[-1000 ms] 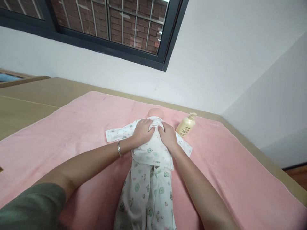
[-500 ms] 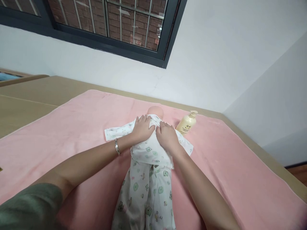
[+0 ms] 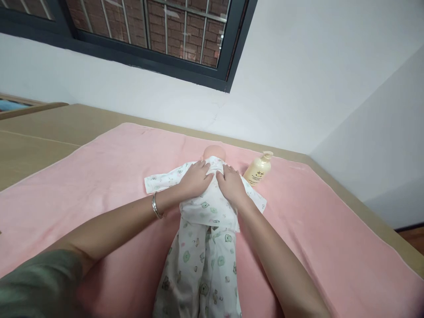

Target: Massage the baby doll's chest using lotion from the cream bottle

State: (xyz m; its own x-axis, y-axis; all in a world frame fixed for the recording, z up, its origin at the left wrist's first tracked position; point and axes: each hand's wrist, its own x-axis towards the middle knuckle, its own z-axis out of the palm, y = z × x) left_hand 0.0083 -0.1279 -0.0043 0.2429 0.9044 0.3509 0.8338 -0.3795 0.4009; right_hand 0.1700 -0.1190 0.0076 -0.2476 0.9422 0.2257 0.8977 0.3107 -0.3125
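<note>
— Two hands on the doll, is that right?

— Yes. The left hand (image 3: 196,179) lies palm down on the upper back of the baby doll (image 3: 207,221), fingers spread flat and close together, clamped on nothing. The right hand (image 3: 231,184) lies just beside it in the same way, flat on the cloth, thumb nearly touching the left hand.

— Where does the doll lie?

— Face down on the pink blanket (image 3: 99,176), about the middle of it, feet toward the person and head (image 3: 214,152) toward the wall. Only the bare back of the head shows past the fingertips.

— What is it wearing?

— A white printed top (image 3: 208,207) with small green and brown figures, and matching trousers (image 3: 202,269) below. One sleeve (image 3: 162,179) sticks out flat to the left, and the other shows a little past the right wrist.

— Anything else close by?

— A cream pump bottle (image 3: 258,170) lies tilted on the blanket, just right of the doll's head, near the right hand but apart from it. A silver bracelet (image 3: 155,206) sits on the left wrist. The blanket covers a tan counter (image 3: 39,132) that runs along the white wall, under a dark-framed window (image 3: 159,39) with bars and brick behind.
</note>
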